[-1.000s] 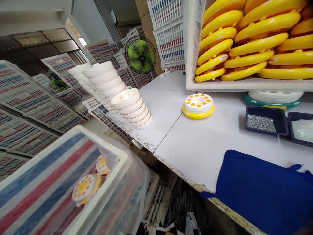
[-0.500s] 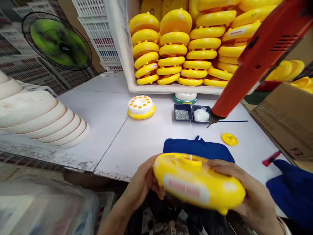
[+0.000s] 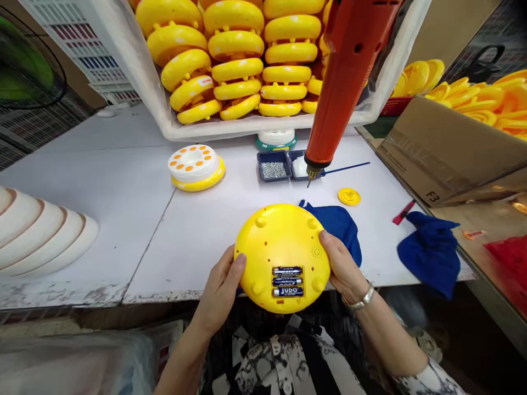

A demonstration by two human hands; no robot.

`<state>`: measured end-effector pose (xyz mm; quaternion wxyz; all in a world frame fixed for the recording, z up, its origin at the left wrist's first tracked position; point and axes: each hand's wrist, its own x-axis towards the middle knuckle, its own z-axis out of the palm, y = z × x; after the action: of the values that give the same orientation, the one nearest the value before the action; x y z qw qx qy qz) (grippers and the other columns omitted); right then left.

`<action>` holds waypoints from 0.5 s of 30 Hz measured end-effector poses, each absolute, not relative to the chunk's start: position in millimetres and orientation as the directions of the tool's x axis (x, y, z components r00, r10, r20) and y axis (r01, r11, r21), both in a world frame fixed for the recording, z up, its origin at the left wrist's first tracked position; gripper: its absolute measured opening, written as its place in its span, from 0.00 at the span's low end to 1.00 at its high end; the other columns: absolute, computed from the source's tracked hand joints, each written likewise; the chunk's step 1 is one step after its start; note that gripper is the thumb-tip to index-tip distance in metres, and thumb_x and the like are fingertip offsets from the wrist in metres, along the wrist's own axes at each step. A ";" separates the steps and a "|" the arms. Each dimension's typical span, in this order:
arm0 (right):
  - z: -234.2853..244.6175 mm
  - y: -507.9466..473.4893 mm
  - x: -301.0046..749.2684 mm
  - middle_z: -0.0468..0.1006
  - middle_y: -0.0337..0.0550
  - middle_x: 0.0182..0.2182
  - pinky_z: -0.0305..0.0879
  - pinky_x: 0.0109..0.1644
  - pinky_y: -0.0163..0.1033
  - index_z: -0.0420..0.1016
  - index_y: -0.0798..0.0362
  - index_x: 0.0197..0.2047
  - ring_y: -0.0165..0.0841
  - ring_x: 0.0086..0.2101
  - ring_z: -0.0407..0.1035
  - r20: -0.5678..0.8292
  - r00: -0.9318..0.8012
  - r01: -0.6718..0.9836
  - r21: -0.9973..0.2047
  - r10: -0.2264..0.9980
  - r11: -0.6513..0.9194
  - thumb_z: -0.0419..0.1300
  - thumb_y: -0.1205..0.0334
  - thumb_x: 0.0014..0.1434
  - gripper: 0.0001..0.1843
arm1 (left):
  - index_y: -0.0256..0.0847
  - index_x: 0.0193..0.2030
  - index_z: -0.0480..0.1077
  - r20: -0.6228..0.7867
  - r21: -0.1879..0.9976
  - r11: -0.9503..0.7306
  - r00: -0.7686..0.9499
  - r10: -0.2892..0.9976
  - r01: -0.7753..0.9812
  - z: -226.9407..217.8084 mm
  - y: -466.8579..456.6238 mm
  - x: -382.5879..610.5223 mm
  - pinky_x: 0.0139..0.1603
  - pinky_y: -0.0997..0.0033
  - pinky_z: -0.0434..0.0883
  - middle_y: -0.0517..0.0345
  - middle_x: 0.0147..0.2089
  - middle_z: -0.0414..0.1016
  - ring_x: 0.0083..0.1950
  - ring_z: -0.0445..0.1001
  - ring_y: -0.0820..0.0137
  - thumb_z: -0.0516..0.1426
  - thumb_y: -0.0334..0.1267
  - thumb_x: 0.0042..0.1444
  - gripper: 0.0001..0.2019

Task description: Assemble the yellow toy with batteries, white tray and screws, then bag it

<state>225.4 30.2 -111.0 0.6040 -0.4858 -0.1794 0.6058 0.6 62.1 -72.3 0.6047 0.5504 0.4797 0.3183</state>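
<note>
Between my two hands is a round yellow plastic toy base (image 3: 284, 236), its underside facing me. Several blue batteries (image 3: 287, 281) lie in its uncovered battery compartment, and small feet, screw holes and a speaker grille show around it. My left hand (image 3: 220, 285) grips the left rim, thumb on the underside. My right hand (image 3: 343, 266) grips the right rim. A blue cloth (image 3: 340, 225) lies on the table just behind the base, partly hidden by it. Above it hangs a red electric screwdriver (image 3: 335, 93), its bit pointing down and touching nothing.
Behind are a tray of screws (image 3: 273, 166), a tray with white stuff (image 3: 300, 166), a yellow disc (image 3: 349, 196) and a white-topped toy (image 3: 196, 167). A big bin of yellow bases (image 3: 177, 131) stands at the back. White rings (image 3: 53, 233) lean left; a cardboard box (image 3: 448, 153) stands right.
The yellow base has been turned so its underside and batteries face me. It was tilted edge-on before. Both hands still hold it, and my view has shifted to the right.
</note>
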 end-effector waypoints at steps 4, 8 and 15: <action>-113.9 32.5 224.9 0.81 0.47 0.42 0.74 0.41 0.41 0.74 0.53 0.45 0.39 0.39 0.76 -0.374 0.220 -0.566 -0.801 0.901 -0.194 0.64 0.43 0.54 0.23 | 0.42 0.59 0.63 -0.273 0.962 0.265 0.297 0.915 0.066 -78.8 60.0 6.1 0.53 0.68 0.69 0.53 0.59 0.69 0.56 0.69 0.62 0.53 0.50 0.63 0.22; -115.7 33.4 224.2 0.80 0.44 0.43 0.74 0.40 0.39 0.73 0.52 0.48 0.37 0.39 0.76 -0.371 0.246 -0.570 -0.803 0.895 -0.176 0.63 0.45 0.55 0.23 | 0.41 0.59 0.62 -0.299 0.952 0.306 0.292 0.908 0.024 -81.6 60.1 7.9 0.52 0.67 0.70 0.52 0.59 0.69 0.57 0.69 0.61 0.53 0.50 0.63 0.22; -113.3 36.2 219.9 0.78 0.43 0.45 0.71 0.40 0.38 0.70 0.49 0.49 0.36 0.40 0.73 -0.276 0.320 -0.479 -0.872 0.906 -0.097 0.60 0.45 0.58 0.22 | 0.42 0.63 0.58 -0.281 0.956 0.293 0.226 0.933 -0.020 -84.8 59.9 15.2 0.56 0.64 0.71 0.50 0.61 0.67 0.61 0.67 0.59 0.59 0.47 0.58 0.28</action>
<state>219.9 36.2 -113.3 0.6376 -0.5035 -0.2121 0.5431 15.2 59.9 -84.8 0.6332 0.4604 0.4954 0.3763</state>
